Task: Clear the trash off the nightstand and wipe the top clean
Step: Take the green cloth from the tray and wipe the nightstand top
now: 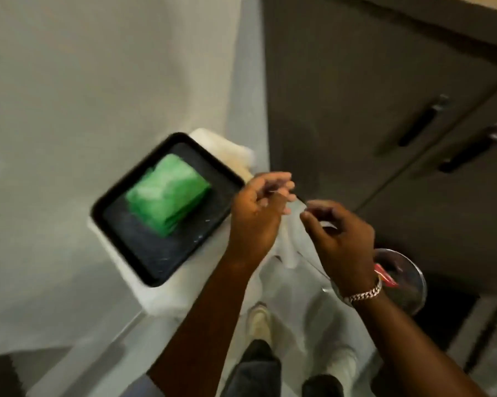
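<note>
A black tray (121, 222) rests on the small white nightstand top (158, 299) at centre left. A folded green cloth (168, 196) lies in the tray. Just right of the tray, my left hand (255, 213) pinches the edge of a thin clear plastic bag (291, 265). My right hand (341, 239), wearing a silver bracelet, curls its fingers on the bag's other side. The bag hangs down between both hands, over my shoes. The frame is motion-blurred.
A round metal bin (410, 285) stands on the floor at the right, with a red wrapper (384, 275) in it. Dark cabinet doors with black handles (422, 124) fill the upper right. Something white (227, 150) sits behind the tray, against a pale wall (98, 81).
</note>
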A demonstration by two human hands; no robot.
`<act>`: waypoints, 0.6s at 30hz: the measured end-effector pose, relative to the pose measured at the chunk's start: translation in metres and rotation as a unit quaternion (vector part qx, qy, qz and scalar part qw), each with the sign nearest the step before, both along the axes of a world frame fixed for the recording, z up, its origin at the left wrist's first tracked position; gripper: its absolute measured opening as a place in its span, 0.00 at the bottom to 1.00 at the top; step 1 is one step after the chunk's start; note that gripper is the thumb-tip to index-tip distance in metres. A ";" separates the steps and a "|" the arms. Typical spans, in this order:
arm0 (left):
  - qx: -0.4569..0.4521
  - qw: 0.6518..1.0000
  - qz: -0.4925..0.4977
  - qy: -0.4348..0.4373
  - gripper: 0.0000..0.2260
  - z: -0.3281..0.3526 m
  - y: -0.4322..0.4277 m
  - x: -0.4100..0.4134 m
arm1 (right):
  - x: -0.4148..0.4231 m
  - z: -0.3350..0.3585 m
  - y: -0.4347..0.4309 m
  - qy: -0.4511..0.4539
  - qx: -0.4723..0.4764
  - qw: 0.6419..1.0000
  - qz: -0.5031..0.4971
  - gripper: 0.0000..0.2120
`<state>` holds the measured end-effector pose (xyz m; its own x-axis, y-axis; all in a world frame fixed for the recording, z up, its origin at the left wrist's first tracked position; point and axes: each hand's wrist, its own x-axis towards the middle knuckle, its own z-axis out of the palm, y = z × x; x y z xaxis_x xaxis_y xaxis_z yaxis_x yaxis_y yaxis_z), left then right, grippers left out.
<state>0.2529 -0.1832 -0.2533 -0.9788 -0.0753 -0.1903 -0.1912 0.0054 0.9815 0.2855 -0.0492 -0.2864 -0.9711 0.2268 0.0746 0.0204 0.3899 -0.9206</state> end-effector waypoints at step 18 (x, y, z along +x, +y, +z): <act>0.089 0.967 0.238 -0.026 0.18 0.004 -0.147 -0.011 | -0.071 0.048 -0.120 -0.018 -0.137 0.984 0.116 0.22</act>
